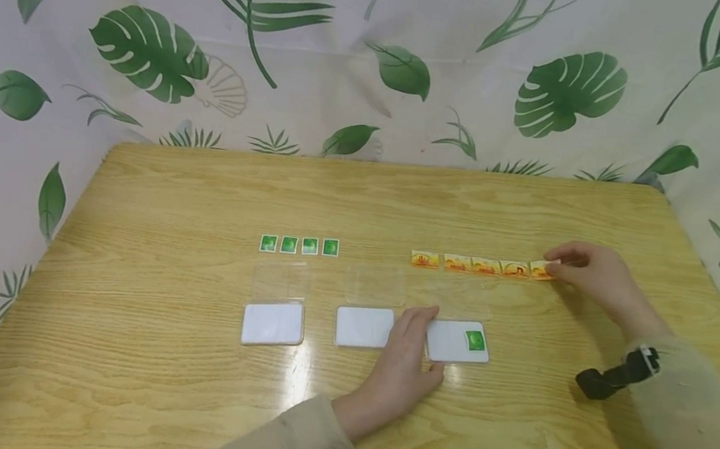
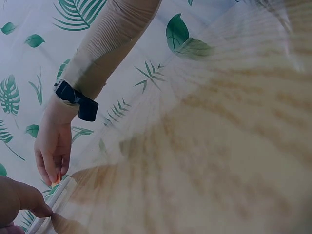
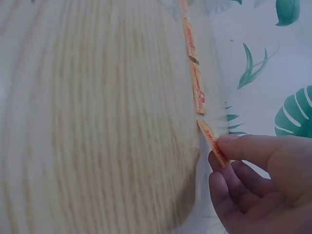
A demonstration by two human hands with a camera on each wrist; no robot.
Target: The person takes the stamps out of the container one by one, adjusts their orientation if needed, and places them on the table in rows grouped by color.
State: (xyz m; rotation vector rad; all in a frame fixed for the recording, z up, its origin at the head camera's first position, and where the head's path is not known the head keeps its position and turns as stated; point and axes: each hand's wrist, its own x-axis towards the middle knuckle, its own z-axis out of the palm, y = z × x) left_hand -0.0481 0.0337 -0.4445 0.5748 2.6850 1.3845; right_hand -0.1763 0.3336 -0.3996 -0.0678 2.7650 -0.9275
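My right hand [image 1: 597, 277] pinches the rightmost orange stamp [image 3: 212, 141] by its end, between thumb and fingers. That stamp is tilted up at the end of a row of several orange stamps [image 1: 485, 266]. My left hand [image 1: 407, 367] holds the left end of a flat clear case with a white card [image 1: 447, 338] in it, fingers at the far corner and thumb at the near edge. A green stamp [image 1: 475, 340] lies on the right part of this card. In the left wrist view, the left thumb [image 2: 36, 202] presses against the case's edge.
Two more white-card cases lie to the left, a middle one [image 1: 361, 327] and a left one [image 1: 271, 324]. Clear plastic covers [image 1: 280, 281] lie behind the cases. Several green stamps [image 1: 299, 245] form a row at the back left. A leaf-print cloth [image 1: 320, 109] hangs behind the wooden table [image 1: 150, 252].
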